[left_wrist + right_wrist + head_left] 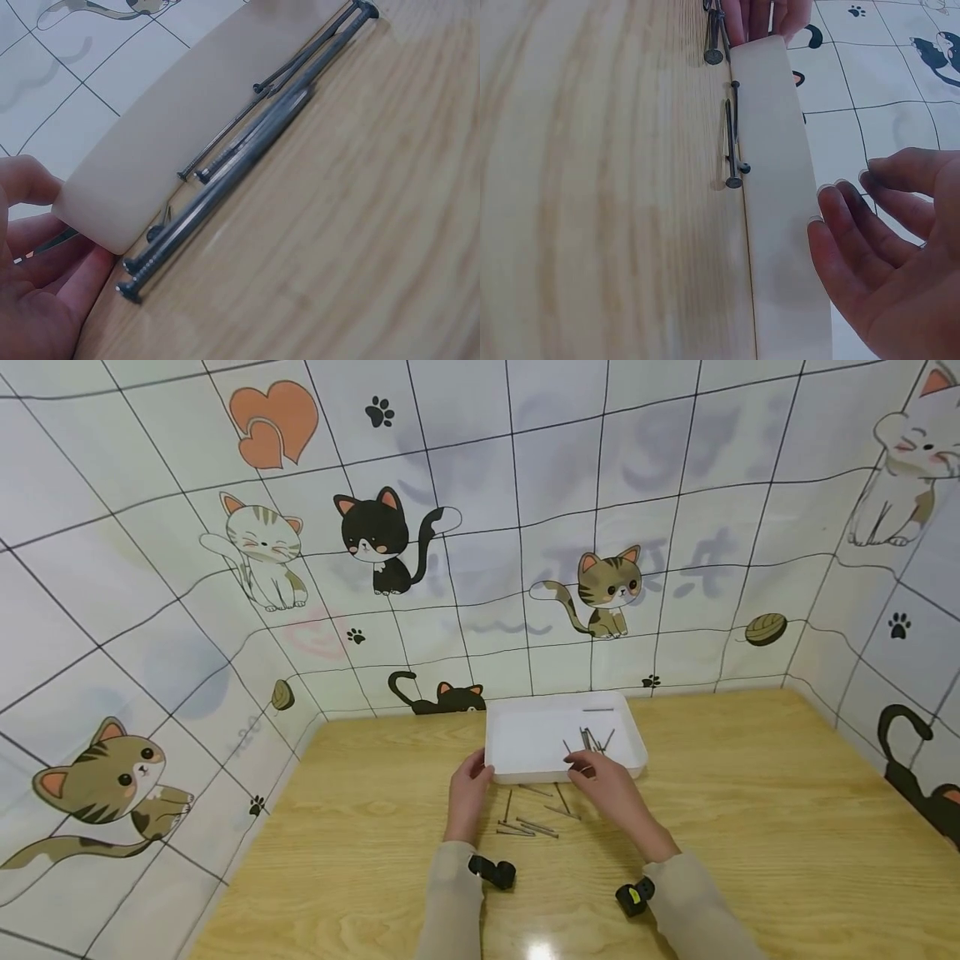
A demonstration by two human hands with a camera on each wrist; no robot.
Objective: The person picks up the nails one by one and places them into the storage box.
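A shallow white tray [525, 735] stands on the table with several nails [592, 739] inside, mostly toward its right. My left hand [468, 797] holds the tray's near left corner; the left wrist view shows thumb and fingers [71, 274] around that corner. Over the tray's near wall, toward the right, is my right hand [611, 785], its fingers loosely bent. In the right wrist view nothing shows between those fingers [855, 247]. More loose nails [536, 827] lie on the table in front of the tray, some close along its wall.
The wooden table [360, 860] ends at a wall [480, 568] covered in a cat-and-grid print, which also runs along both sides. Dark wrist cameras [491, 871] sit at both sleeves.
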